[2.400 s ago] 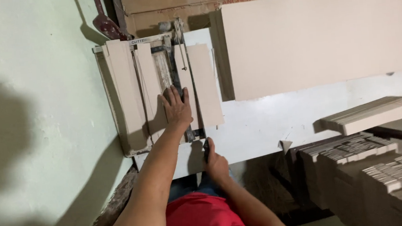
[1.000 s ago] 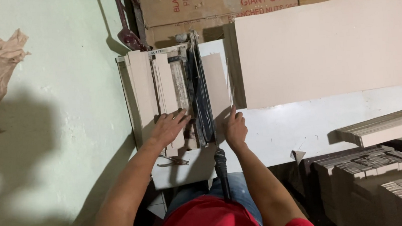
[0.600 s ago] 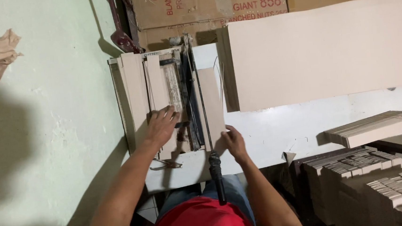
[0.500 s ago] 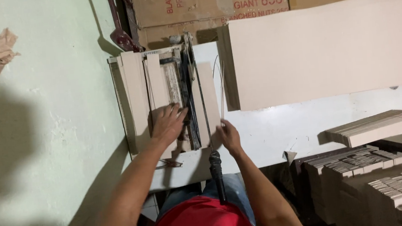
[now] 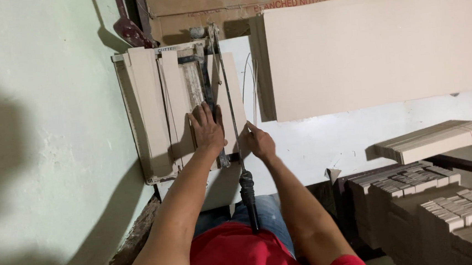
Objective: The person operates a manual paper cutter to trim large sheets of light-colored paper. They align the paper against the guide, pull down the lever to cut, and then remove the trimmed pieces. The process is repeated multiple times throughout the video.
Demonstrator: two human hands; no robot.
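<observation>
Containers first: there are brown cardboard boxes [image 5: 227,8] along the top behind the bench, flaps shut, so no idea what's inside. Lower right there's an open dark crate [image 5: 412,192] packed with rows of small beige cut pieces stacked on edge, and a loose bundle of beige strips [image 5: 433,141] sits just above it at the bench edge.

The main thing is the manual cutter [image 5: 189,102] sitting on the white bench [image 5: 325,143], pushed up near the pale green wall [image 5: 42,135]. It's a whitish base with a dark rail down the middle and beige strips lying along it on both sides. Its long thin lever arm [image 5: 229,111] is tilted up, with the black handle [image 5: 247,190] hanging out toward the person.

Left hand [image 5: 207,130] is pressed flat on the beige strip [image 5: 184,105] on the cutter bed, fingers spread and pointing away, right beside the rail, so that grip is just an open palm holding it down. Right hand [image 5: 259,143] is just right of the lever at the near edge of the cutter, fingers pinched narrow around a thin sliver [image 5: 254,101] of beige material that stands up on edge.

A big beige sheet [image 5: 374,45] lies across the right side of the bench.
</observation>
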